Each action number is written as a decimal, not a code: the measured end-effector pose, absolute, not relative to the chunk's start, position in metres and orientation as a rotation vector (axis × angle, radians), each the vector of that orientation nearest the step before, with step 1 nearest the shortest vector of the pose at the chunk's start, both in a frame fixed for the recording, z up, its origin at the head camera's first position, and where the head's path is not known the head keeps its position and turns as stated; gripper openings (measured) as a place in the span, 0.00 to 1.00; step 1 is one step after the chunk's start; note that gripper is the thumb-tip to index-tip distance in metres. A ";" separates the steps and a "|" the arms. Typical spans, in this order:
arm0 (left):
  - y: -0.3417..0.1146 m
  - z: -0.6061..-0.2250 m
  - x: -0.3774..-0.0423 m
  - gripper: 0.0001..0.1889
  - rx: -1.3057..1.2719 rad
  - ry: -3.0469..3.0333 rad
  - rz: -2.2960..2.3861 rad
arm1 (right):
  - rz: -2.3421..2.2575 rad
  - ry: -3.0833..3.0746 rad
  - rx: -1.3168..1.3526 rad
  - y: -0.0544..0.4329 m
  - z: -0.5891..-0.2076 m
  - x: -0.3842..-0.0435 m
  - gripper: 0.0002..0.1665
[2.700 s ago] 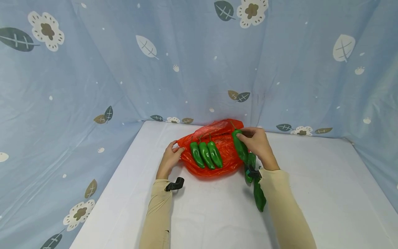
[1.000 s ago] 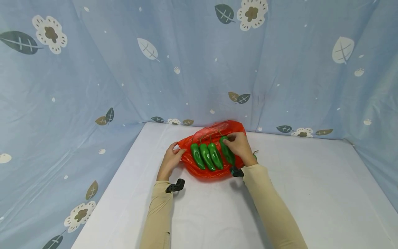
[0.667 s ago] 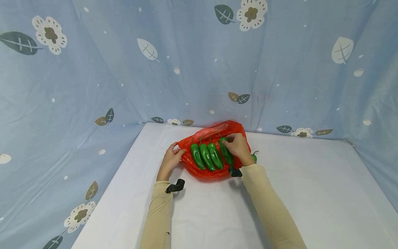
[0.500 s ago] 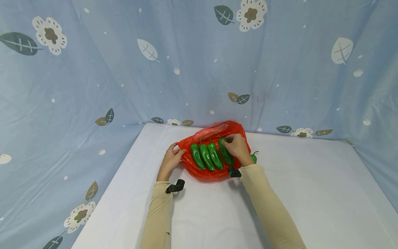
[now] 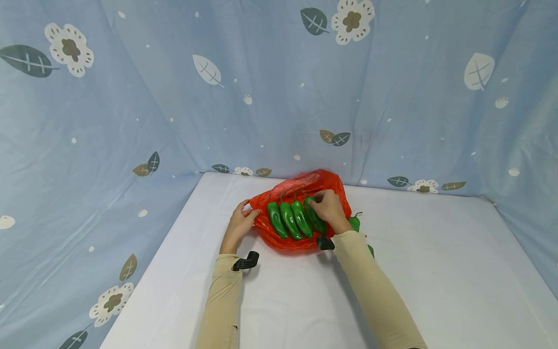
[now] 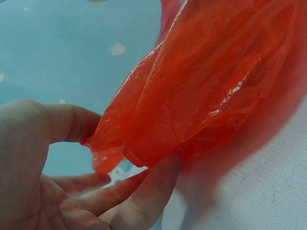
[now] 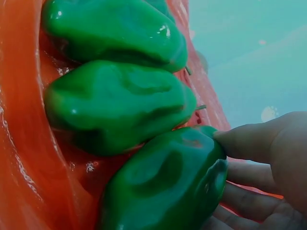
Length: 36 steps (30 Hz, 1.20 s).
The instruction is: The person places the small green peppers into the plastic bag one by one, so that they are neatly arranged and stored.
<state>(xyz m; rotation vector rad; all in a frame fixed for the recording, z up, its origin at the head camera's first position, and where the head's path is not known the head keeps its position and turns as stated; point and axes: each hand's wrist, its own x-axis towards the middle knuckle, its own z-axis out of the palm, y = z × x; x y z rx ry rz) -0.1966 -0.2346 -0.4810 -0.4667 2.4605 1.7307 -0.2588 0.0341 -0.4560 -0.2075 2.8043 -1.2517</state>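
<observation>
A red plastic bag [image 5: 331, 179] lies spread with its mouth facing the front. My left hand [image 5: 239, 224] grips its left edge, and in the left wrist view the bag's rim [image 6: 129, 143] is between thumb and fingers. Three green peppers [image 5: 289, 221] lie side by side on the bag, stems toward the back. Beside them on the right, my right hand [image 5: 330, 208] pinches a fourth green pepper [image 5: 312, 213] at its stem end. The right wrist view shows thumb and fingers around the top of this pepper [image 7: 163, 182], close against its neighbour [image 7: 120, 105].
More green peppers [image 5: 355, 223] lie right of the bag on the white tabletop [image 5: 283, 300], partly hidden by the right forearm. A blue patterned cloth [image 5: 270, 97] rises behind the table and along its sides.
My right hand has carried the green pepper left from the bag's right side and set it beside the three others, lately shifting it slightly closer. The left hand keeps its grip on the bag.
</observation>
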 end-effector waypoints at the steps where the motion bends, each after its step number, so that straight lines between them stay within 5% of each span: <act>1: -0.235 -0.481 -0.197 0.36 -0.467 2.461 1.730 | -1.251 2.803 -0.207 0.033 -0.456 -0.259 0.20; 36: -0.234 -0.481 -0.195 0.36 -0.460 2.436 1.784 | -1.194 2.792 -0.200 0.019 -0.470 -0.256 0.21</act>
